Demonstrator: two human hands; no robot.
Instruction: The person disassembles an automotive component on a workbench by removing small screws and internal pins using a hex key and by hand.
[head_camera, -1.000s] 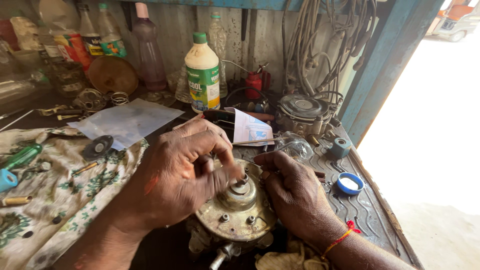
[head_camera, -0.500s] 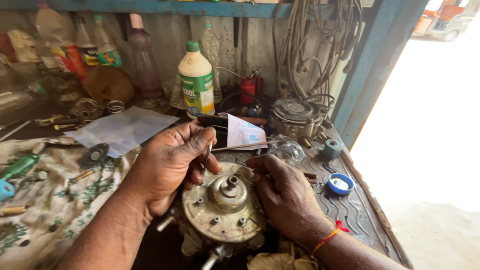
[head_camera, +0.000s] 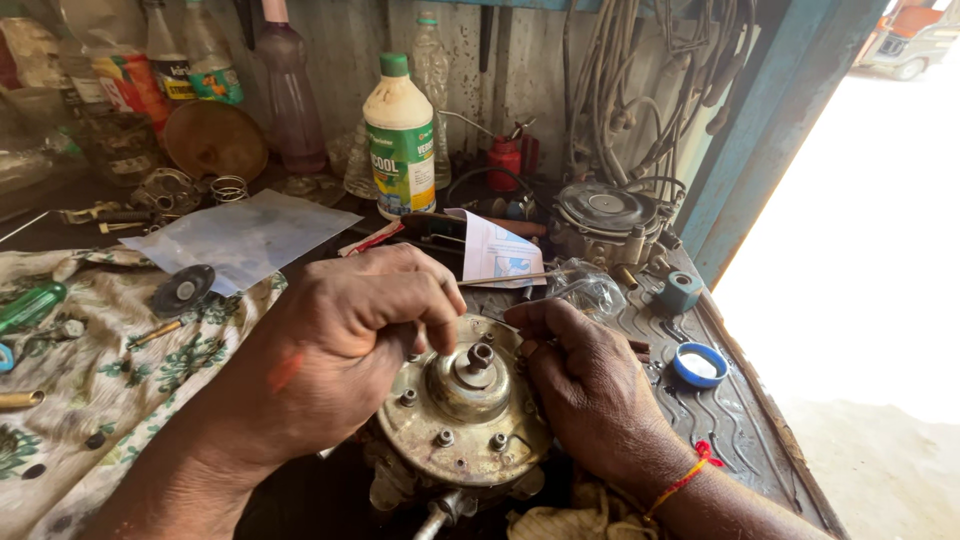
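Note:
A round, tarnished metal housing (head_camera: 465, 425) with a raised centre stud and several screws around its rim sits in front of me. My left hand (head_camera: 345, 345) is curled into a fist at its upper left rim, closed round a thin tool that is mostly hidden in the fingers. My right hand (head_camera: 590, 385) grips the housing's right side, fingertips pinched at the rim. An orange thread circles that wrist.
A flowered cloth (head_camera: 90, 400) at left carries small parts, a black disc (head_camera: 182, 290) and a green-handled screwdriver (head_camera: 30, 305). Behind stand a white bottle with a green cap (head_camera: 400, 140), other bottles, a grey sheet (head_camera: 245, 235), another round unit (head_camera: 600, 215) and a blue cap (head_camera: 700, 365). The open doorway is at right.
My left hand has slid from on top of the centre stud to the left rim and closed into a fist, uncovering the stud. The right hand stays on the right side.

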